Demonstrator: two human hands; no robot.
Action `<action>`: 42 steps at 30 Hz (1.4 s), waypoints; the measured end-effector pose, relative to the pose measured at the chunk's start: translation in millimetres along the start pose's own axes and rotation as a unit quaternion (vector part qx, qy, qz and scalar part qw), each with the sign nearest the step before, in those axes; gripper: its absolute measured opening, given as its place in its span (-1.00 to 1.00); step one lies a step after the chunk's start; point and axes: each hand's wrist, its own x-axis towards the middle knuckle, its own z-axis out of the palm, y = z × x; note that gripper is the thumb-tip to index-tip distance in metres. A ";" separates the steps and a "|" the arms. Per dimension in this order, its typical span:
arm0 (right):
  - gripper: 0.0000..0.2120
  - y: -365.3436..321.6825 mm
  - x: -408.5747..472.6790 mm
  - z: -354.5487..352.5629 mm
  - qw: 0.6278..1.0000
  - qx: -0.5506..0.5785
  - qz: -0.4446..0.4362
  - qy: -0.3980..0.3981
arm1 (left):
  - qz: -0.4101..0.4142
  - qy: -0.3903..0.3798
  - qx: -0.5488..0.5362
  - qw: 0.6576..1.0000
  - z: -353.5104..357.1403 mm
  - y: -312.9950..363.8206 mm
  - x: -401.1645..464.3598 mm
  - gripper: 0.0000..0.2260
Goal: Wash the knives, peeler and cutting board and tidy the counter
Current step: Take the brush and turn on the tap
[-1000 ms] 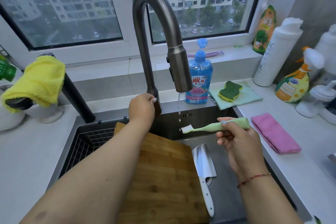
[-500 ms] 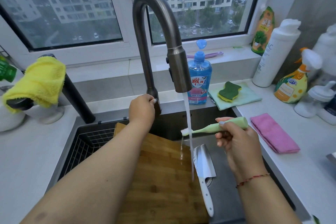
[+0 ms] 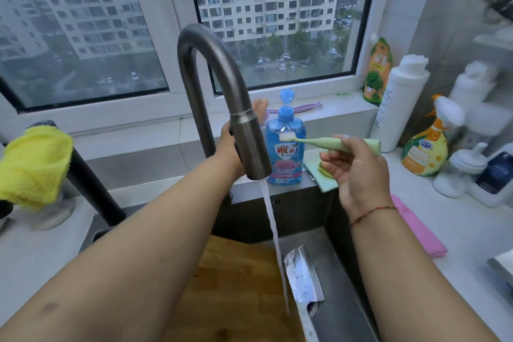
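A wooden cutting board [image 3: 236,286] lies in the steel sink [image 3: 341,258]. Beside it rests a cleaver-style knife [image 3: 302,277] with a white handle. Water [image 3: 273,230] runs from the grey faucet [image 3: 249,147] and lands at the board's right edge by the knife. My right hand [image 3: 358,172] grips a pale green brush [image 3: 327,144], whose white bristles sit in front of the blue dish soap bottle [image 3: 283,164]. My left hand [image 3: 229,141] is raised behind the faucet's spray head, which hides most of it. No peeler is visible.
A yellow cloth [image 3: 33,164] hangs over a black tap [image 3: 91,189] at the left. A pink cloth [image 3: 416,230] lies on the right counter. A sponge on a teal cloth [image 3: 319,175] sits behind the sink. Spray and pump bottles [image 3: 424,147] crowd the right corner.
My left hand left the faucet's base lever and rose behind the spray head. My right hand lifted the brush out of the stream up to the soap bottle. Water went from drips to a full stream.
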 end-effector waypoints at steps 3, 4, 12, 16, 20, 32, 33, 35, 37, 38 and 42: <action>-0.85 -5.0 17.8 14.4 1.000 -0.006 0.001 0.004 | 0.079 -0.032 0.053 0.995 -7.1 6.0 29.7 -0.46; -0.85 -5.4 22.7 18.2 1.000 -0.005 0.003 0.005 | 0.070 -0.023 0.072 0.995 -10.6 11.3 35.9 -0.41; -0.89 2.1 45.3 28.3 0.999 0.023 0.038 0.006 | 0.071 -0.027 0.132 0.988 -8.0 12.7 68.0 -0.47; -0.87 4.0 46.9 27.5 0.998 0.033 0.042 0.015 | 0.123 -0.007 0.169 0.978 -9.3 13.8 70.9 -0.54; -0.86 4.6 48.6 25.3 0.998 0.047 0.044 0.019 | 0.130 0.012 0.173 0.976 -5.4 13.1 68.2 -0.61; -0.85 4.8 47.9 21.5 0.996 0.068 0.052 0.010 | 0.133 -0.015 0.203 0.970 -11.5 22.1 61.4 -0.59; -0.85 5.2 47.4 20.6 0.996 0.070 0.053 0.008 | 0.129 -0.021 0.201 0.971 -11.6 23.0 61.3 -0.58; -0.85 4.9 45.2 17.6 0.996 0.072 0.051 0.005 | 0.115 -0.037 0.192 0.974 -13.2 24.8 59.3 -0.55; -0.84 3.7 41.5 13.6 0.997 0.070 0.045 -0.003 | 0.093 -0.060 0.191 0.975 -15.7 23.1 57.8 -0.48; -0.83 3.2 38.4 11.6 0.997 0.069 0.044 -0.010 | 0.087 -0.073 0.204 0.972 -16.8 19.0 56.8 -0.44; -0.78 2.6 16.0 0.1 0.996 0.066 0.037 -0.044 | 0.039 -0.101 0.100 0.989 -14.3 5.8 30.8 -0.47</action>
